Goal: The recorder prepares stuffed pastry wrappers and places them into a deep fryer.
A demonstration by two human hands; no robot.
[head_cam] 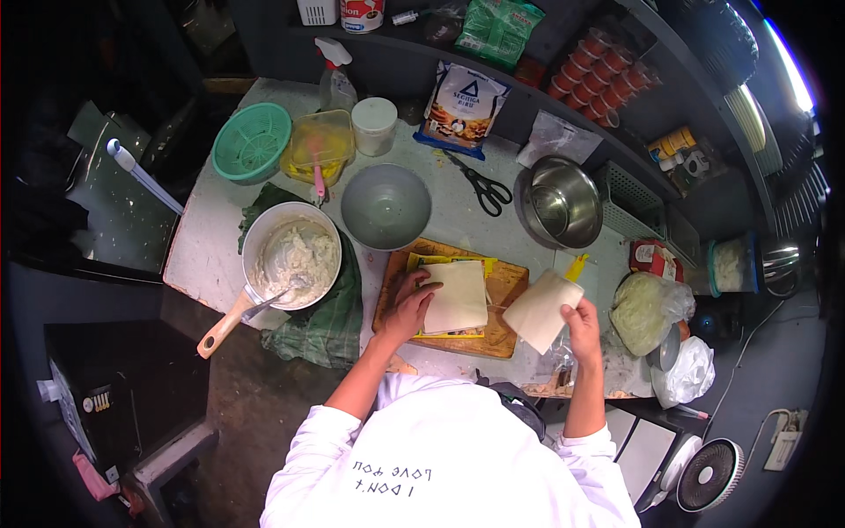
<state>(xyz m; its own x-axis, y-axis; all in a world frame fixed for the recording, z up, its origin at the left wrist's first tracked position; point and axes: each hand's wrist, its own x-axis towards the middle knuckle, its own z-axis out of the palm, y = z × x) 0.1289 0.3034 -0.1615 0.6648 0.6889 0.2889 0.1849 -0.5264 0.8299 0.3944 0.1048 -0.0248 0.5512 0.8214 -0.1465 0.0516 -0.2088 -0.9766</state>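
Observation:
A stack of square pastry wrappers (455, 300) lies on its yellow package, which rests on a wooden board (508, 277). My left hand (412, 307) rests at the stack's left edge with its fingers apart. My right hand (582, 327) pinches a loose wrapper (541, 310) by its right side, held up just right of the board. To the left stands a white saucepan (264, 218) with a wooden handle; it contains a pale, thick mixture (307, 261) and a metal spoon. Behind the board is a grey bowl (386, 204).
Black scissors (485, 188) and a steel bowl (561, 201) stand farther back. A green basket (251, 142), a lidded plastic container (321, 145) and a flour bag (464, 109) line the back. Plastic bags (650, 310) crowd the right end. Green leaves (330, 330) lie under the saucepan.

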